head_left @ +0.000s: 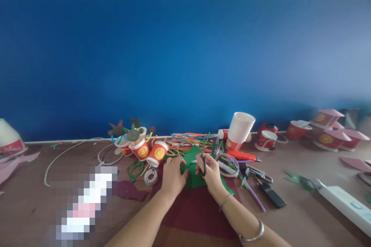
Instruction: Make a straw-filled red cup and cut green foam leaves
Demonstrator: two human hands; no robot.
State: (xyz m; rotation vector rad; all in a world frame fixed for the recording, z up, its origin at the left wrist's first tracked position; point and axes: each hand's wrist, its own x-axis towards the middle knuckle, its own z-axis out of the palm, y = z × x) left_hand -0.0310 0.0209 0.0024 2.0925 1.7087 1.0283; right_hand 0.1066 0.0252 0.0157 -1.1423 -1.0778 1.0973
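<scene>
My left hand (pixel 174 175) is closed on the left edge of a piece of green paper (pixel 193 153), its fingers curled over the sheet. In my right hand (pixel 211 173) is a pair of scissors (pixel 204 164), with dark handles around the fingers and the blades pointing up and away from me. The fingertips of my right hand are beside the right edge of the green paper; whether they also pinch it, I cannot tell. More green paper lies beneath both hands, on top of a large dark red sheet (pixel 199 216).
Decorated red-and-white paper cups (pixel 140 149) stand behind a white tape roll (pixel 150 176). Colourful pipe cleaners (pixel 188 141) lie against the blue wall. To the right are a tall cup stack (pixel 241 131), an orange cutter (pixel 240 156), keys with a black fob (pixel 272 195) and pink-topped cups (pixel 330 139).
</scene>
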